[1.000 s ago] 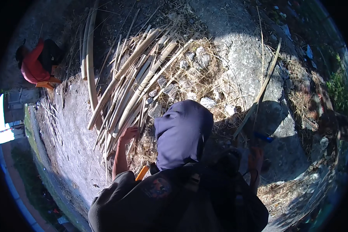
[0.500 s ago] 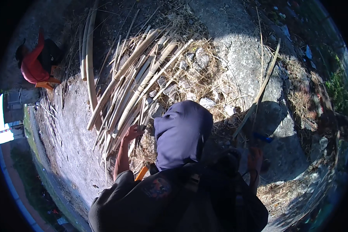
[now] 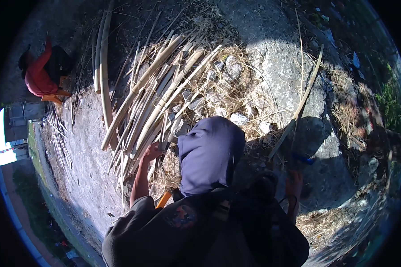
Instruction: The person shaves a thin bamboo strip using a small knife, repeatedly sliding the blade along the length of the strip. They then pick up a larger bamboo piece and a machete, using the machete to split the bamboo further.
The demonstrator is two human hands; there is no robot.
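Observation:
My left hand (image 3: 151,152) is closed at the near end of a heap of split bamboo strips (image 3: 158,95). A small greyish flat piece (image 3: 164,146) shows at its fingertips, too blurred to name. My right hand (image 3: 294,181) is in deep shadow at the right, and its fingers are hard to make out. Just beyond it is a blue object (image 3: 303,158) of unclear kind. A long bamboo strip (image 3: 300,104) slants down toward the ground left of that blue object. Dark purple cloth (image 3: 211,153) hides the space between my hands.
Broken stones (image 3: 231,69) and dry straw (image 3: 249,91) lie right of the heap. Thick bamboo poles (image 3: 104,66) lie at its left. A person in a red top (image 3: 40,75) sits on an orange stool (image 3: 55,95) at the far left. Thin strips (image 3: 60,138) lie on the concrete.
My left hand has gone from loosely spread fingers to a closed grip at the strips' near end, with the greyish piece now showing. My right hand has hardly moved.

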